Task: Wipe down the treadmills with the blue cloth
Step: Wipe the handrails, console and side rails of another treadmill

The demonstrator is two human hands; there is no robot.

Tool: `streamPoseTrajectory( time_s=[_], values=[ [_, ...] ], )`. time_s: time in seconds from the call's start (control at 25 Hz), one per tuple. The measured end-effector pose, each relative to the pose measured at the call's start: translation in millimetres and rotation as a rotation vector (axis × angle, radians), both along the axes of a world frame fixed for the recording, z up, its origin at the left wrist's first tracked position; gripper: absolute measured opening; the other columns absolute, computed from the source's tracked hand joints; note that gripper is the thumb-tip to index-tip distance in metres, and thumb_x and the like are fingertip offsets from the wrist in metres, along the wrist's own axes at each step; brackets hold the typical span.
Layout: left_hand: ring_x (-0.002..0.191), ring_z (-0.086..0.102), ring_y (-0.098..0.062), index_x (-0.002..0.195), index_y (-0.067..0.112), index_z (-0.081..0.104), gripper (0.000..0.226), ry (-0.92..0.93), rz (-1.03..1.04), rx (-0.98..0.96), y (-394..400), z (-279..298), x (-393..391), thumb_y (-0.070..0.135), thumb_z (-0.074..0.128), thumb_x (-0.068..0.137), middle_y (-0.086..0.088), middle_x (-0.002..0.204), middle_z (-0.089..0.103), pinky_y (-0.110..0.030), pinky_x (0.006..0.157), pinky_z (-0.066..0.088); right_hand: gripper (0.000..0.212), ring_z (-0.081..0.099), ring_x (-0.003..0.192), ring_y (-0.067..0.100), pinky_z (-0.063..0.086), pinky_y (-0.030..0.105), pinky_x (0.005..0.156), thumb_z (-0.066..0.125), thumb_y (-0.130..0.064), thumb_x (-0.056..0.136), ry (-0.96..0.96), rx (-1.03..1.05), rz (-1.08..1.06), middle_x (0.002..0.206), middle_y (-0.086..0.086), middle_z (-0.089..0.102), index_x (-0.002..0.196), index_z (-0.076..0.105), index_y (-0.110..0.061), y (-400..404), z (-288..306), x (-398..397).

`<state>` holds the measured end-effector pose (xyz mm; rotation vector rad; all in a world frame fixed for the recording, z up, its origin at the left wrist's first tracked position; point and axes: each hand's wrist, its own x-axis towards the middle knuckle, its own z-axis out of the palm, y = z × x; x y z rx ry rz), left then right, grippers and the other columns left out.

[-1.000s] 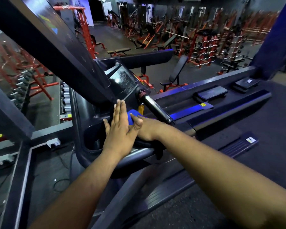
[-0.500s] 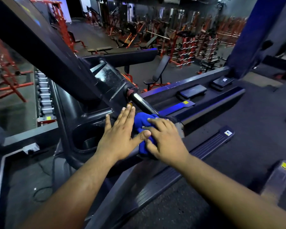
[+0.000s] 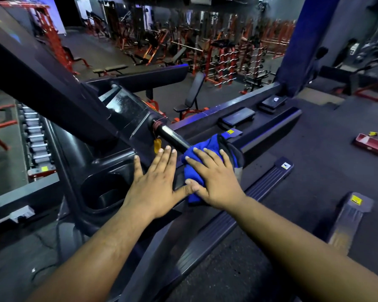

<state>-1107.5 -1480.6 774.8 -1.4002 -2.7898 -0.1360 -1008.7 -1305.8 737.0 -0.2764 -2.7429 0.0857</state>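
A black treadmill console [image 3: 109, 168] fills the left middle, with a round cup holder [image 3: 106, 192], a dark screen [image 3: 127, 105] and a black handlebar [image 3: 172, 138] running right. The blue cloth [image 3: 205, 149] is bunched over the end of that handlebar. My right hand [image 3: 214, 179] lies flat on the cloth, fingers spread, pressing it onto the treadmill. My left hand [image 3: 155, 182] rests flat on the console just left of the cloth, fingers apart, holding nothing; its thumb touches the cloth's edge.
The treadmill's side rail [image 3: 231, 232] and belt deck run below my arms. A yellow tag [image 3: 157, 146] hangs by the handlebar. A red tray [image 3: 371, 144] lies on the floor at right. Red racks and benches [image 3: 223, 57] stand beyond; a blue pillar [image 3: 297, 40] rises right.
My right hand has slid the blue cloth rightward and down along the handlebar, from under my left hand to beside it. My left hand stays flat on the console. My view has shifted right.
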Motion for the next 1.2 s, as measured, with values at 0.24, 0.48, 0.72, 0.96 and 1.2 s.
streamPoseTrajectory(
  time_s=[0.24,0.48,0.72,0.96,1.2],
  values=[
    [0.149,-0.022,-0.009,0.156,0.019,-0.015,0.116,0.021,0.025,-0.085,18,4,3,0.095,-0.01,0.068,0.004,0.164,-0.021,-0.066,0.115,-0.013,0.074,0.044,0.135,0.018,0.016,0.049,0.117,0.027,-0.076,0.083,-0.023,-0.08,-0.107,0.14,-0.006,0.056,0.135,0.057,-0.033,97,12,-13],
    [0.151,-0.017,-0.009,0.157,0.019,-0.012,0.121,0.042,-0.026,-0.107,83,1,18,0.094,-0.014,0.062,0.004,0.165,-0.017,-0.067,0.115,-0.011,0.065,0.028,0.146,0.02,0.008,0.057,0.12,0.032,-0.067,0.092,0.157,-0.073,0.041,0.155,-0.005,0.039,0.145,0.045,-0.031,73,-30,17],
    [0.151,-0.017,-0.009,0.157,0.018,-0.014,0.12,0.065,-0.087,-0.164,146,1,18,0.096,-0.009,0.065,0.004,0.165,-0.019,-0.065,0.116,-0.012,0.059,0.018,0.15,0.021,0.001,0.061,0.119,0.031,-0.064,0.087,0.205,-0.331,-0.383,0.151,-0.005,0.044,0.13,0.06,-0.035,185,-11,-12],
    [0.15,-0.02,-0.007,0.155,0.019,-0.019,0.122,0.059,-0.128,-0.179,203,-4,15,0.096,-0.009,0.06,0.007,0.163,-0.024,-0.066,0.117,-0.009,0.06,0.01,0.151,0.017,-0.001,0.067,0.116,0.036,-0.063,0.091,0.265,-0.299,-0.12,0.159,-0.009,0.031,0.144,0.046,-0.037,178,-39,13],
    [0.15,-0.018,-0.006,0.154,0.028,-0.02,0.122,-0.101,-0.167,-0.143,234,-7,0,0.102,0.002,0.06,0.009,0.163,-0.023,-0.063,0.118,-0.007,0.044,-0.008,0.152,0.014,0.006,0.072,0.113,0.053,-0.052,0.094,0.499,-0.715,-0.441,0.166,-0.009,0.009,0.136,0.055,-0.039,273,-24,-18]
  ],
)
